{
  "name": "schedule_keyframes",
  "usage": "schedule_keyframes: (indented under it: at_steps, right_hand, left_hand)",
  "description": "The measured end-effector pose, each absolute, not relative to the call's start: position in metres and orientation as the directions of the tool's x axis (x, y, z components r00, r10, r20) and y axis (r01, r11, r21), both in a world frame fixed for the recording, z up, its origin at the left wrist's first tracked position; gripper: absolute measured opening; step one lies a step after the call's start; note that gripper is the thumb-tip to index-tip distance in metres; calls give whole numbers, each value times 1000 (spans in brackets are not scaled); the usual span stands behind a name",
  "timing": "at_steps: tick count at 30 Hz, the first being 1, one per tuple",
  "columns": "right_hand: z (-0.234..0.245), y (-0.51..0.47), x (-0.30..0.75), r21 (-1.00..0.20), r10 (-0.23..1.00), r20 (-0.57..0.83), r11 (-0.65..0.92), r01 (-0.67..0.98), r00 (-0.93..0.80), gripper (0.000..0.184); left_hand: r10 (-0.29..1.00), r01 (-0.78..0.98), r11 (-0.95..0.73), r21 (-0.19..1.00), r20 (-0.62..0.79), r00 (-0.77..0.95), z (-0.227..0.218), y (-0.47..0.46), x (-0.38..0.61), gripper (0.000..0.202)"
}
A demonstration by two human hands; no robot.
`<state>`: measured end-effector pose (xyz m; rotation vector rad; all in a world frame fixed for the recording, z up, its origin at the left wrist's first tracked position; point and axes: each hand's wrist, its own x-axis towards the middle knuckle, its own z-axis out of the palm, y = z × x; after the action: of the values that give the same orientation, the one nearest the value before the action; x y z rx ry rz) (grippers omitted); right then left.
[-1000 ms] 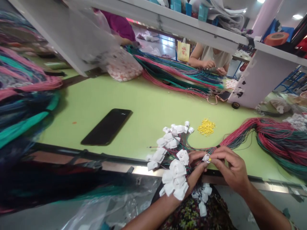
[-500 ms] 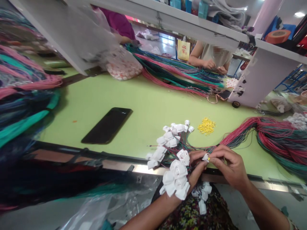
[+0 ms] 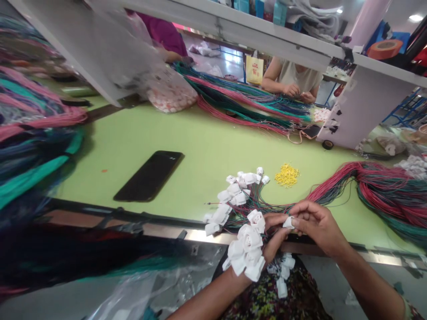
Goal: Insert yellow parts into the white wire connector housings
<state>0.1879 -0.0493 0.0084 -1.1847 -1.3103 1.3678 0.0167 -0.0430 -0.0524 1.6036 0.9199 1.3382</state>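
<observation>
Over at the green workbench point(image 3: 207, 178), a clear plastic bag point(image 3: 170, 95) sits stuffed with small pale parts. Up close, the left hand point(image 3: 275, 235) clenches a bunch of white wired connectors point(image 3: 248, 242), while the right hand point(image 3: 320, 226) pinches a single white connector point(image 3: 288, 222) just above the bench edge.

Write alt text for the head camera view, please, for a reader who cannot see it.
A left hand holds white connectors on red and green wires at a green table while the right hand pinches one small connector. Yellow pieces and a black phone lie nearby.
</observation>
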Motion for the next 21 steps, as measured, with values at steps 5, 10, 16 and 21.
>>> schedule_keyframes:
  at_steps: [5,10,16,21]
  right_hand:
    - [16,-52,196,-934,940,232,287,211,-249,20]
    - [21,-74,214,-747,820,267,508,429,-506,22]
    - [6,-102,219,-459,704,-53,613,644,-708,8]
    - [22,-87,213,-625,836,174,503,597,-521,13]
  left_hand:
    - [952,-49,-152,987,159,262,-38,-43,13,25]
    - [961,-266,-20,964,92,262,-34,-34,8,35]
    - [914,-106,-7,994,49,403,-27,-29,8,43]
    - [842,87,-116,989,51,537,-20,-36,8,31]
